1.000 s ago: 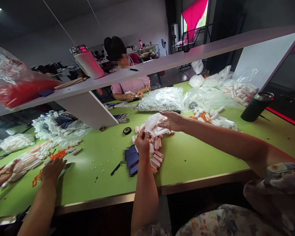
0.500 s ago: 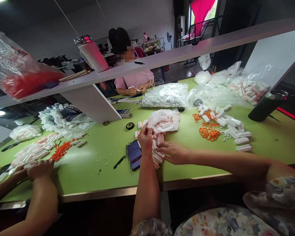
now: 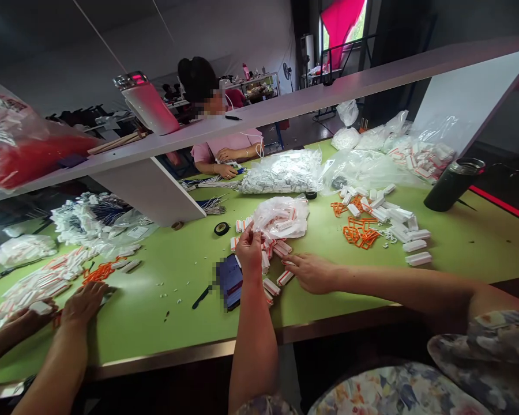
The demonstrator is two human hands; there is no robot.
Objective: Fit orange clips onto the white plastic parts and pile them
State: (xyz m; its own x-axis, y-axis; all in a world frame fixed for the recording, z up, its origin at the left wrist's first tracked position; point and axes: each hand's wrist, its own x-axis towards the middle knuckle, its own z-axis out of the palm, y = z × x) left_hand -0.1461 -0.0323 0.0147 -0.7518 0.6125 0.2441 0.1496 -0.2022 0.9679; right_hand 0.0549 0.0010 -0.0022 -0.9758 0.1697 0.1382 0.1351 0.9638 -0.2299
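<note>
The left hand (image 3: 249,246) pinches a clear plastic bag (image 3: 300,207) already holding some orange-striped white oblong pieces (image 3: 284,223); the right hand (image 3: 313,272), loosely open, rests beside others (image 3: 271,286) left unbagged.

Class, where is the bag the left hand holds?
In the head view, the bag is near centre, beyond and right of the phone, its left edge in the left hand.

The floral top (image 3: 367,392) (pale, multicoloured) has 2 short sleeves (image 3: 508,331).
</note>
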